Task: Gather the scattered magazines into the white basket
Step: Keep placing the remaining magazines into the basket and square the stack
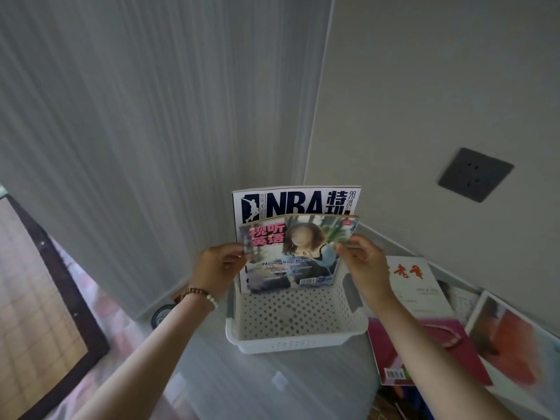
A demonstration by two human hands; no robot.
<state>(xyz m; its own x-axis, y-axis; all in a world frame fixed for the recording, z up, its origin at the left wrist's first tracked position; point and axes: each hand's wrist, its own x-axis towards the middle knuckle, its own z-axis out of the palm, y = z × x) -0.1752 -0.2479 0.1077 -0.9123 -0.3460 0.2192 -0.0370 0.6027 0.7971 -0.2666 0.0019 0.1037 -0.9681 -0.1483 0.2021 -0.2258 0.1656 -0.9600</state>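
You are partway through the gathering: the magazine with the portrait cover (pixel 295 253) is upright between your two hands, its lower edge already down inside the white basket (pixel 295 325), just in front of the NBA magazine (pixel 295 203) that stands against the basket's far wall. Your left hand (pixel 216 269) pinches the left edge, the fingers (pixel 239 248) closed on the cover; your right hand (pixel 365 263) pinches the right edge the same way, fingers (pixel 345 248) closed on paper. Neither hand holds anything else.

The next move, as I judge it, is to ease the magazine down until it rests on the basket floor, then loosen both pinches together so it leans back on the one behind. Beyond your right fingers, more magazines (pixel 424 325) lie flat on the desk (pixel 257 386), still to be collected.
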